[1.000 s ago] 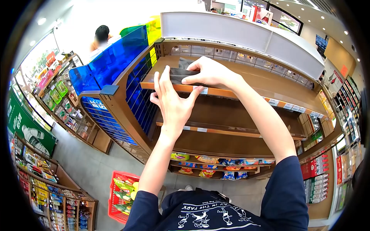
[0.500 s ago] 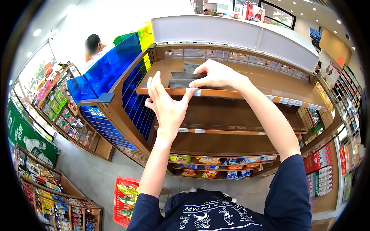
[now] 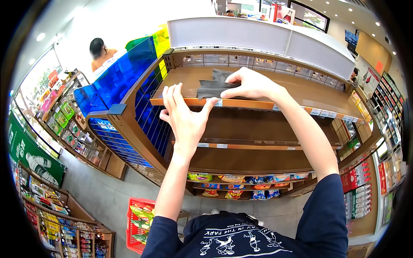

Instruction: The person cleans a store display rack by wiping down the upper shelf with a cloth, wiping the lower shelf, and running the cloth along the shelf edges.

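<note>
A dark grey cloth [image 3: 211, 89] lies folded on the top brown shelf [image 3: 284, 87], close to its orange front edge. My right hand [image 3: 251, 84] pinches the right side of the cloth between thumb and fingers. To the left, my left hand [image 3: 184, 114] rests at the shelf's front edge, fingers raised and thumb spread apart, holding nothing. Its thumb tip is by a white price label on the edge, just below the cloth.
Blue mesh side panel [image 3: 148, 112] at the shelf's left end. Snack bags [image 3: 234, 193] fill the lowest shelves. A red basket [image 3: 130, 228] with packets stands on the floor. A person [image 3: 101, 53] is beyond the blue panel at the upper left.
The right hand and the grey cloth have moved right along the shelf. The left hand has shifted slightly left and down in view, away from the cloth. The camera view has shifted a little.
</note>
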Available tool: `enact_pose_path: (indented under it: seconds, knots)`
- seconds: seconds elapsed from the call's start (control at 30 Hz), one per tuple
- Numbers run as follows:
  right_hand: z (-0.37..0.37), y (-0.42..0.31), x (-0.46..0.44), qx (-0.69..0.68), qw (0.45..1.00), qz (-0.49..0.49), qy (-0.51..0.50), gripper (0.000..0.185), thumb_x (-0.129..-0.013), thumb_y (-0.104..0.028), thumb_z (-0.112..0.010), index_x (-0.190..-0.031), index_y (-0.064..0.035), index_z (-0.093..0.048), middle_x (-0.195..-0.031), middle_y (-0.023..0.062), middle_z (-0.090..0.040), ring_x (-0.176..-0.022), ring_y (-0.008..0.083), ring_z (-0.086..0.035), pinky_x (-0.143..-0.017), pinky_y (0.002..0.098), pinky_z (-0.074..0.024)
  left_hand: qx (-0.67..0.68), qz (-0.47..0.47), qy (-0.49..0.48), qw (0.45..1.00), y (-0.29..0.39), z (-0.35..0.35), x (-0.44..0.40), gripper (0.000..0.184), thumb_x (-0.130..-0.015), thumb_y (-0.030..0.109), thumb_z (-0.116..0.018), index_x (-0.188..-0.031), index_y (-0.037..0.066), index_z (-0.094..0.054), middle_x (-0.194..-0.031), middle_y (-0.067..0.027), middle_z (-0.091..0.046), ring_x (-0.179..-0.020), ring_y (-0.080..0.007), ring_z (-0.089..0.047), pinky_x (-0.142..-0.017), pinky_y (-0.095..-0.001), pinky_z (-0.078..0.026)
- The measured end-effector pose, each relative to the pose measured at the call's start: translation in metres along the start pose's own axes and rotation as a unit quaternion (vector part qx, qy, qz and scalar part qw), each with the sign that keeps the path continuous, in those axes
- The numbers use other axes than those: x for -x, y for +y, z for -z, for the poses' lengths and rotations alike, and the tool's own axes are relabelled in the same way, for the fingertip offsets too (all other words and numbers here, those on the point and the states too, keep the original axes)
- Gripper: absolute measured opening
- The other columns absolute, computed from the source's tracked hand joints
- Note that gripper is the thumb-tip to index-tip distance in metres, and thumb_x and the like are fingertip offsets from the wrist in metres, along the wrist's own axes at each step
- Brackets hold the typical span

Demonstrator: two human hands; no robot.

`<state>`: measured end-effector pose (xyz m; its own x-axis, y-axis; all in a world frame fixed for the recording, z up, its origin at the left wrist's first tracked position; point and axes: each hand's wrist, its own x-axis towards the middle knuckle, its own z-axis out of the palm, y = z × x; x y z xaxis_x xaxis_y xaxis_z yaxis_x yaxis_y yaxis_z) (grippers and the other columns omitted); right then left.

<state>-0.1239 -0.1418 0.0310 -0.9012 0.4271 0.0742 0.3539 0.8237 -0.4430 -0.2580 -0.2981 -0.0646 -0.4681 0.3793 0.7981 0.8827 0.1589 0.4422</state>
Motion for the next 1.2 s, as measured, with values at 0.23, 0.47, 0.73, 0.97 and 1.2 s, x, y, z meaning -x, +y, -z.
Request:
enact_pose_path:
  seconds: [0.23,0.47,0.73,0.97,1.2]
  knots:
    - [0.006,0.002,0.011,0.006,1.000,-0.016,-0.001,0.045,-0.077,-0.044,-0.074,-0.093,-0.0015,-0.070,-0.070,0.0045,-0.060,-0.065,0.0136,-0.047,-0.066,0.0311,-0.0421,0.004,0.001,0.002,1.000,-0.001,-0.001,0.000,0.088,-0.074,0.051,-0.078,-0.134,0.000,-0.038,-0.138,-0.0193,-0.037,-0.138,-0.0329,-0.026,-0.099,-0.0623,-0.026]
    - [0.008,0.015,0.026,-0.026,0.999,-0.004,0.036,0.044,-0.077,-0.042,-0.073,-0.077,0.0012,-0.062,-0.061,0.0031,-0.049,-0.061,0.0147,-0.040,-0.060,0.0321,-0.0372,0.004,0.006,-0.001,1.000,0.000,-0.001,0.000,0.087,-0.075,0.052,-0.077,-0.133,0.000,-0.039,-0.139,-0.0191,-0.037,-0.139,-0.0325,-0.026,-0.099,-0.0616,-0.025]
    - [0.024,0.024,0.054,-0.037,0.998,-0.042,0.033,0.041,-0.077,-0.042,-0.074,-0.085,-0.0018,-0.069,-0.066,0.0044,-0.057,-0.064,0.0138,-0.046,-0.064,0.0309,-0.0411,-0.009,0.016,0.002,1.000,0.002,-0.001,0.001,0.084,-0.075,0.053,-0.076,-0.133,0.002,-0.041,-0.139,-0.0181,-0.038,-0.138,-0.0320,-0.027,-0.101,-0.0595,-0.024]
    - [0.030,0.034,0.068,-0.018,0.997,-0.068,0.032,0.041,-0.077,-0.041,-0.074,-0.087,-0.0012,-0.071,-0.065,0.0039,-0.057,-0.062,0.0137,-0.048,-0.061,0.0308,-0.0413,-0.056,0.002,-0.012,0.998,0.010,0.007,0.001,0.085,-0.077,0.054,-0.074,-0.134,-0.002,-0.041,-0.142,-0.0204,-0.038,-0.139,-0.0340,-0.028,-0.101,-0.0598,-0.024]
    - [0.027,0.032,0.069,-0.044,0.997,-0.052,0.041,0.045,-0.077,-0.043,-0.074,-0.090,-0.0003,-0.071,-0.067,0.0068,-0.061,-0.063,0.0152,-0.050,-0.061,0.0319,-0.0428,0.053,-0.212,-0.070,0.973,0.068,0.012,0.007,0.054,-0.079,0.033,-0.077,-0.122,0.008,-0.057,-0.132,-0.0114,-0.051,-0.137,-0.0298,-0.036,-0.109,-0.0497,-0.020]
